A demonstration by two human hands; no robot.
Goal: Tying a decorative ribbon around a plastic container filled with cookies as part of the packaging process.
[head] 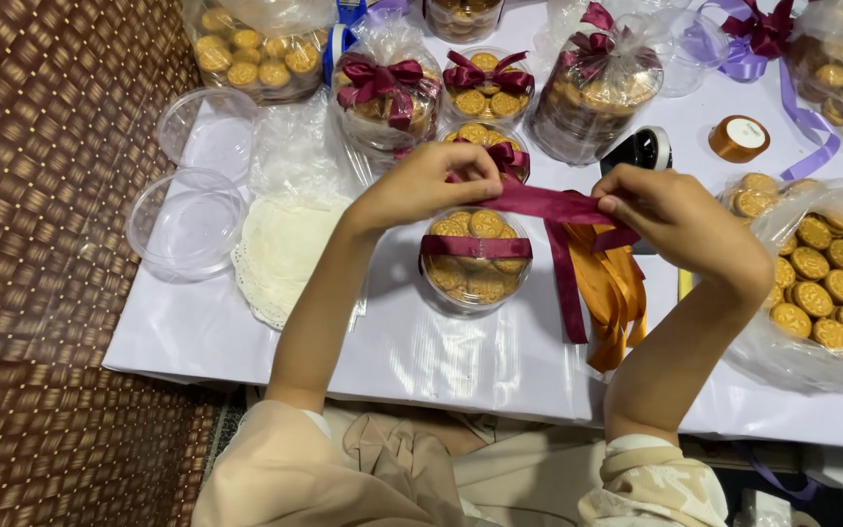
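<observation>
A round clear tub of golden cookies [475, 262] sits on the white table [421, 351] in front of me, a maroon ribbon [543, 203] wrapped across its lid. My left hand [426, 182] pinches the ribbon just above the tub's far edge. My right hand [670, 217] grips the same ribbon to the right, pulling it taut between both hands. The ribbon's loose end hangs down over a bundle of orange ribbons [612, 288].
Finished tubs with maroon bows [387, 93] and cellophane-wrapped stacks [597, 88] stand at the back. Empty clear lids [187, 220] and paper doilies [280, 249] lie left. A bag of loose cookies [826, 278] lies right, with a ribbon spool [739, 138] and purple ribbon [802, 117] behind. Woven mat at left.
</observation>
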